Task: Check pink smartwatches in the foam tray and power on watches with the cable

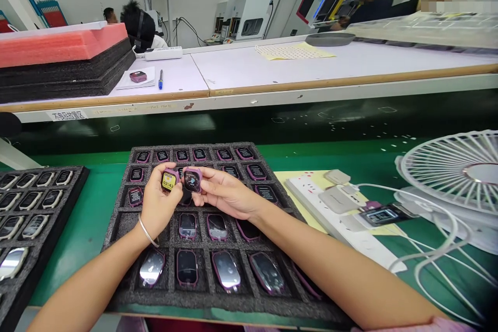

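My left hand [160, 199] is closed round a purple smartwatch case [169, 180], its lit yellow face showing 02:42. Close beside it, my right hand [223, 192] grips a second purple watch case [192, 180] with a dark screen bearing a small picture. Both watches are held up over a dark foam tray [153, 241], whose compartments hold several purple watch cases without straps. In the back rows the screens show white text; nearer ones, such as this watch [187, 267], look dark or reflective. My forearms hide some compartments.
Another foam tray [72, 202] with light-framed watches lies left. At right are a white power strip [342, 228], chargers, cables and a fan [459, 176]. A shelf [233, 75] behind carries pink foam [66, 44], a pen [161, 79] and a watch [138, 77]. People sit beyond.
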Tool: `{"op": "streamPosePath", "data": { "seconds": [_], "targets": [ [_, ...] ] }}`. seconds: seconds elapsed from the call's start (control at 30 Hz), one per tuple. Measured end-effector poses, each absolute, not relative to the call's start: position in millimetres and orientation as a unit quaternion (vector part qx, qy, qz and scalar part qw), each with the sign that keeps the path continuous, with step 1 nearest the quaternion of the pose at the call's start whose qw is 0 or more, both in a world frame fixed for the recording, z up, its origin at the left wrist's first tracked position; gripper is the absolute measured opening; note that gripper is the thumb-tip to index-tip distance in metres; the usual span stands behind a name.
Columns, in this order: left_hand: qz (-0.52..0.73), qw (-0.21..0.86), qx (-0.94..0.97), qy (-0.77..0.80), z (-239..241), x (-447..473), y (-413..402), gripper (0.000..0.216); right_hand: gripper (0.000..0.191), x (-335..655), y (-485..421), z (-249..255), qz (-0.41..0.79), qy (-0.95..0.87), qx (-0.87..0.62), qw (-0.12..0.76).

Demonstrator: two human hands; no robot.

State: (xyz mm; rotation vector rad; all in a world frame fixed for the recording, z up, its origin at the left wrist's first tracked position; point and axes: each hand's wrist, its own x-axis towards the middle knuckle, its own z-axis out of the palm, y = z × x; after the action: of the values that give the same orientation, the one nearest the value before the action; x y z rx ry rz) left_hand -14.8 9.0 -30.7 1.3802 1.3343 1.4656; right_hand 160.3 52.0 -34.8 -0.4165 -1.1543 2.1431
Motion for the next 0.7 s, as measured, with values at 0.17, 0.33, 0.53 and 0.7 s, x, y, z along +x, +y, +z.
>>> {"op": "streamPosePath", "data": {
  "seconds": [0.17, 0.33, 0.53, 0.7],
  "targets": [
    [0.562, 0.347, 0.538, 0.523, -30.4, -16.1, 9.4, 0.040, 0.051, 160.7, 51.2, -34.4, 0.819, -0.443, -0.160, 0.328],
    [0.563, 0.356, 0.530, 0.525, -28.3, -15.2, 8.8, 0.041, 0.051, 160.5, 50.4, -34.7, 0.820, -0.440, -0.160, 0.329],
    [0.565, 0.353, 0.525, 0.530, -27.0, -14.4, 8.8, 0.042, 0.052, 160.8, 49.8, -34.0, 0.821, -0.442, -0.161, 0.325],
    [0.559, 0.353, 0.530, 0.530, -27.0, -14.7, 8.9, 0.042, 0.053, 160.9, 49.6, -33.7, 0.820, -0.442, -0.160, 0.327]
  ]
}}
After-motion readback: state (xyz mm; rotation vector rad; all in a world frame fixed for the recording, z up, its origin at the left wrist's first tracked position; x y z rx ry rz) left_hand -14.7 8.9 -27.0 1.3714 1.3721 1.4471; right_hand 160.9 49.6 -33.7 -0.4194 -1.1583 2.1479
